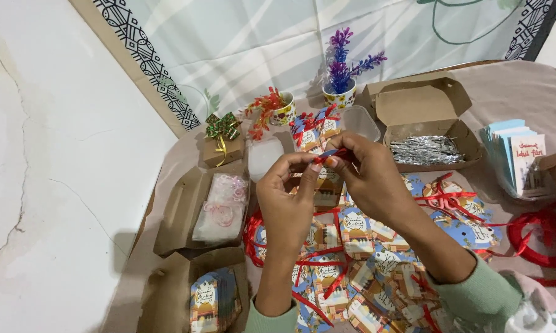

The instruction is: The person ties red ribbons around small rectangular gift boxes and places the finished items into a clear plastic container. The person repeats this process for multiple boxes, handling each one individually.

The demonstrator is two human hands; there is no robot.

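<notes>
We see the left hand [285, 200] and the right hand [367, 176] raised together over the bench [512, 86], fingertips pinched closed on a short piece of red ribbon [332, 154] held between them near the middle of the view. Directly below the hands, toward six o'clock, lies a heap of small printed cards [352, 271] laced with red ribbon. At about two o'clock from the hands stands an open cardboard box [423, 102] holding silver twist ties [426, 150]. At nine o'clock another open box holds a clear bag of pink loops [222, 206]. At twelve o'clock stands a small pot with a purple plant [342, 71], and at three o'clock, near the edge, a coil of red ribbon [540, 237] lies on the bench.
</notes>
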